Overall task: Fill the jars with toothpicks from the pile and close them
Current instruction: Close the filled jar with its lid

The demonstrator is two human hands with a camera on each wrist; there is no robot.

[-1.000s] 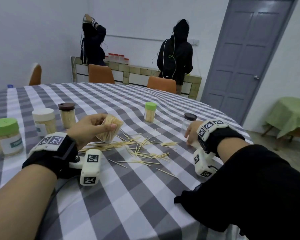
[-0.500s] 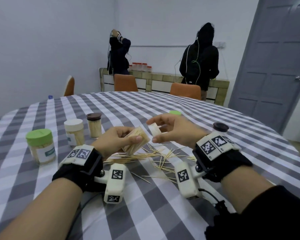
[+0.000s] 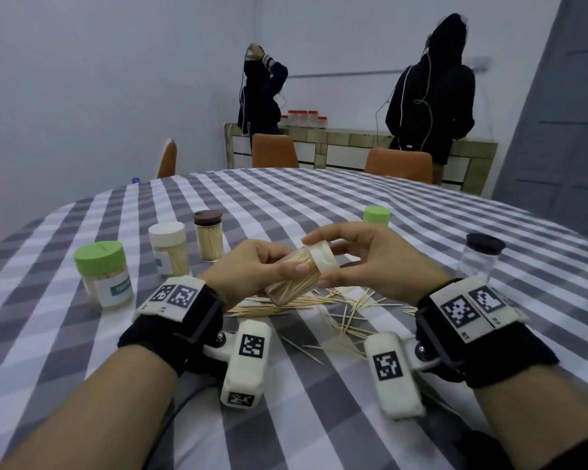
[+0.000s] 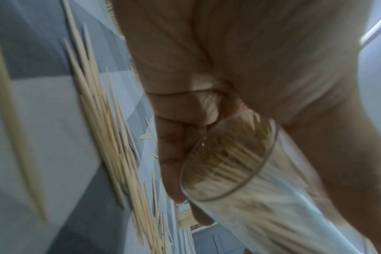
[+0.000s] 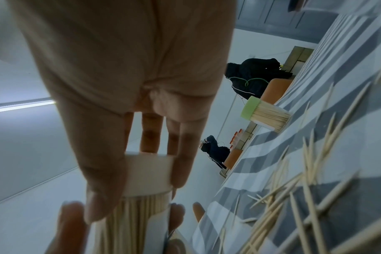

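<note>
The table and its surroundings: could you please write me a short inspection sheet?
Surface: round table under grey-white checked cloth.
Job's things: filled jar held tilted, white lid on its mouth; loose toothpicks beneath; four capped jars with toothpicks, one empty jar.
Clutter: nothing seen.
Hands: left hand grips the jar; right hand holds the lid.
Cables: dark cable from the left wrist.
Surroundings: two people at a counter, orange chairs, grey door.
</note>
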